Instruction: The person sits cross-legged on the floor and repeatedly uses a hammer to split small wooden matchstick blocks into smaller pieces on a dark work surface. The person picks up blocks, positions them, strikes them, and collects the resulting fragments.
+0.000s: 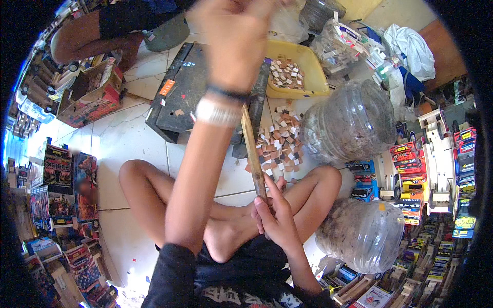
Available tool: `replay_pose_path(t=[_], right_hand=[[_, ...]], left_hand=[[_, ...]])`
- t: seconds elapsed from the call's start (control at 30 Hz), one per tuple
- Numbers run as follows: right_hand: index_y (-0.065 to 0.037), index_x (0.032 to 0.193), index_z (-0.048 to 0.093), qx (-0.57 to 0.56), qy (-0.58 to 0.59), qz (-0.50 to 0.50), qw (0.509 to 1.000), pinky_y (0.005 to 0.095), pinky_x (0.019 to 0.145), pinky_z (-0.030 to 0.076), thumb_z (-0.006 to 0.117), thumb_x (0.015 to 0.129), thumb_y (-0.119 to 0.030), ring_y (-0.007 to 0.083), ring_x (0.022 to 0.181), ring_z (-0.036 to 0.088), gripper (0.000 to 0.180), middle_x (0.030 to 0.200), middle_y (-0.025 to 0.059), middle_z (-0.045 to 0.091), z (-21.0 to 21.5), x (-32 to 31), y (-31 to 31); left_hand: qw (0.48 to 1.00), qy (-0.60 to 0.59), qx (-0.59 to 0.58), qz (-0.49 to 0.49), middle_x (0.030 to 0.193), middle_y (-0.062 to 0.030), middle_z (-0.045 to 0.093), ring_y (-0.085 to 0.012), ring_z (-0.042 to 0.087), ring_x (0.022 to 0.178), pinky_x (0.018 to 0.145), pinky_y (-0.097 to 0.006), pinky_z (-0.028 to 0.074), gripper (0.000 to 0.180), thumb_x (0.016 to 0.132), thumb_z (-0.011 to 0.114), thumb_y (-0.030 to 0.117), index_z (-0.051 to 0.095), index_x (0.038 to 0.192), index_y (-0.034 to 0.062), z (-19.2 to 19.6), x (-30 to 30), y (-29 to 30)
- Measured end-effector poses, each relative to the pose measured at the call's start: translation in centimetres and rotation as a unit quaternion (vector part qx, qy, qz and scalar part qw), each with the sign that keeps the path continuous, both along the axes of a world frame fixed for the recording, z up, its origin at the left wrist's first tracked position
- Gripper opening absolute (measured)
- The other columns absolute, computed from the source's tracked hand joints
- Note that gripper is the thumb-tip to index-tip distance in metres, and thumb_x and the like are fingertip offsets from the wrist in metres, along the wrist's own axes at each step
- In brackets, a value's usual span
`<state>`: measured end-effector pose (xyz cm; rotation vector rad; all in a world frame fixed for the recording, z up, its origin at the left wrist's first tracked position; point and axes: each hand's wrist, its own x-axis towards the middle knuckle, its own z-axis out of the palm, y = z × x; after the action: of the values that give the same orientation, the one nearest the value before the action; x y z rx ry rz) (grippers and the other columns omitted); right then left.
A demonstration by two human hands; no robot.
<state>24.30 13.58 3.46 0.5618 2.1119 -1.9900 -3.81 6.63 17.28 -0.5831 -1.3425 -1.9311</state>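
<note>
My left arm reaches up and forward across a low black table [177, 110], with a black band and a white band at the wrist. At the top edge my left hand [231, 25] is smeared by motion, so its fingers and anything in them cannot be made out. My right hand [277, 213], above my crossed legs, grips a long wooden stick [251, 149] near its lower end. The stick slants up toward the table, and its far end is hidden behind my left wrist. A few small scraps and an orange piece [167, 88] lie on the tabletop.
Small square chips [281, 143] are heaped on the tiles beside a yellow basin [300, 94] holding more. Two clear plastic jugs [354, 120] stand at my right. Toy trucks [439, 159] crowd both sides. Another person's leg [77, 43] and an open box [95, 95] are far left.
</note>
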Motion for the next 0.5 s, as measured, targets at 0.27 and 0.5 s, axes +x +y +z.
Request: replay_pose_path(t=[0.27,0.5], right_hand=[[-0.006,0.163,0.026,-0.079,0.031,0.032,0.996,0.0263,0.070,0.055,0.056,0.107,-0.012,0.0112,0.076,0.065,0.063,0.097,0.0087,0.067,-1.2,-1.6,0.5],[-0.003,0.134,0.065,0.228,0.278,-0.091,0.929,0.0322,0.090,0.054,0.061,0.105,-0.013,0.0169,0.100,0.068,0.032,0.109,0.0101,0.071,-0.1,-11.9,3.3]], left_hand=[[0.936,-0.233,-0.260,0.035,0.094,-0.0141,0.079,-0.0189,0.076,0.085,0.076,-0.032,0.058,0.021,0.087,0.075,0.004,0.078,0.108,0.0003,-15.5,-4.6,-6.5],[0.894,-0.146,-0.424,0.019,0.094,-0.0127,0.077,-0.0248,0.074,0.086,0.079,-0.036,0.057,0.021,0.082,0.080,0.006,0.077,0.103,0.0045,-16.7,-2.7,-8.9]])
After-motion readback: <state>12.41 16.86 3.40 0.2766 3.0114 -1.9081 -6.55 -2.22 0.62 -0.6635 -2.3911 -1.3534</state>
